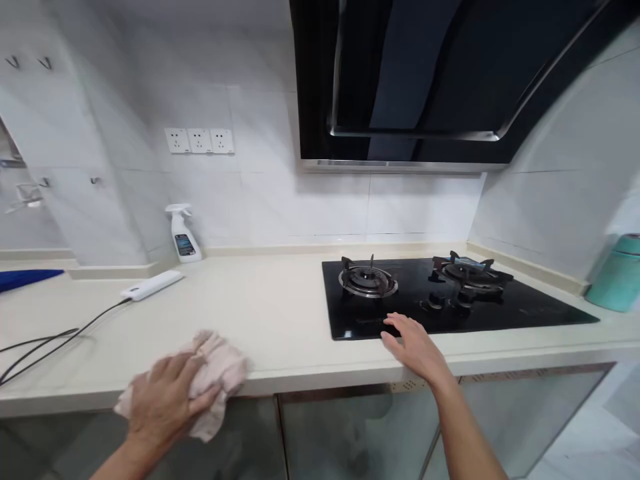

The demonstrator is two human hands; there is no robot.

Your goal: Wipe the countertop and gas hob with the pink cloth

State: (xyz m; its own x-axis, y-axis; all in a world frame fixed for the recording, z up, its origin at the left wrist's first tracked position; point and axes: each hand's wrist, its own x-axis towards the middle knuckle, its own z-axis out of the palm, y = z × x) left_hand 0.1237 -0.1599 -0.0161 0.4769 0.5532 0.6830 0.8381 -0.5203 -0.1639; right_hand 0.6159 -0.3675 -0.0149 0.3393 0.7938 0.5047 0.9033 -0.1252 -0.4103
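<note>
My left hand (pixel 163 399) presses a crumpled pale pink cloth (pixel 220 363) against the front edge of the cream countertop (pixel 270 313), fingers curled over the cloth. My right hand (pixel 415 347) lies flat and open at the front left corner of the black glass gas hob (pixel 530 310), its fingers stretched out and touching the hob's edge. The hob has two burners (pixel 369 280) and knobs between them.
A white spray bottle (pixel 184 235) stands by the tiled back wall. A white power strip (pixel 153 285) with black cables lies at the left. A blue object (pixel 27 278) is at far left, a teal canister (pixel 620 273) at far right. A black range hood (pixel 440 80) hangs above the hob.
</note>
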